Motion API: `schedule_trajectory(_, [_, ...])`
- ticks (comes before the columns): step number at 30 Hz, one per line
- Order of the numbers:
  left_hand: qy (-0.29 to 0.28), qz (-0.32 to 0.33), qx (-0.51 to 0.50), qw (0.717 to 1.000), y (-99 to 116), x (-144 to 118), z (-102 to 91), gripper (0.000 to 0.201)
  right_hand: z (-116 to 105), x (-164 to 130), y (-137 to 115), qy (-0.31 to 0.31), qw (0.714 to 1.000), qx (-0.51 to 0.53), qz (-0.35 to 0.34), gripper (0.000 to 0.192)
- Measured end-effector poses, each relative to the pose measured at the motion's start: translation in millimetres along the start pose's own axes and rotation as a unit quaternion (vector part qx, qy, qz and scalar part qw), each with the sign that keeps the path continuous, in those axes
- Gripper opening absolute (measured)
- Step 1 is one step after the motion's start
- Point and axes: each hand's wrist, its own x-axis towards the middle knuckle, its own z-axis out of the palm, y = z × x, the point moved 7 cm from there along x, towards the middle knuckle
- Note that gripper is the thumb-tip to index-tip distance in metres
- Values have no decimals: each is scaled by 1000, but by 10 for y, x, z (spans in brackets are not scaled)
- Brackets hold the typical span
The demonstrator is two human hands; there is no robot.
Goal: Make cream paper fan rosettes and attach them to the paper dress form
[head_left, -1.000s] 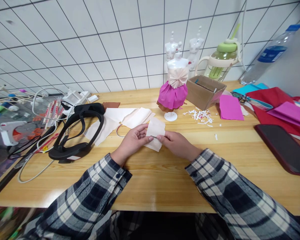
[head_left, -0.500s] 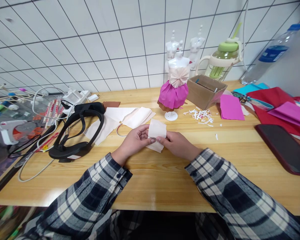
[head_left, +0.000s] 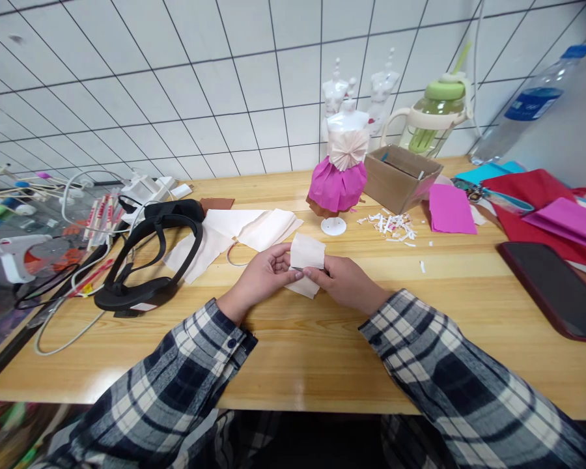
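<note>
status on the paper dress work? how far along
Done: one mannequin wears a cream bodice and magenta skirt, with white trimmings beside it. In hand: left hand and right hand pinch a cream paper piece along a fold. Left: two bare mannequins behind; cream sheets and magenta paper lie unused.

Small cream paper piece (head_left: 306, 254), roughly rectangular, creased across its middle, upper half standing up, lower corner drooping toward the worktop (head_left: 322, 339). Pinched at the crease between left hand (head_left: 264, 277) and right hand (head_left: 344, 283), near the front-centre.
</note>
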Motion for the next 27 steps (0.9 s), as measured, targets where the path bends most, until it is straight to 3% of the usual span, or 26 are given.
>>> schedule_trajectory(17, [-20,-16,7,1000,25,-15,65,60,42,-3,-20,-9,1000,-26,2,35])
schedule_trajectory(27, [-72,-10,17,997,53,-23,139,52,11,4,-14,-35,998,-51,-16,36])
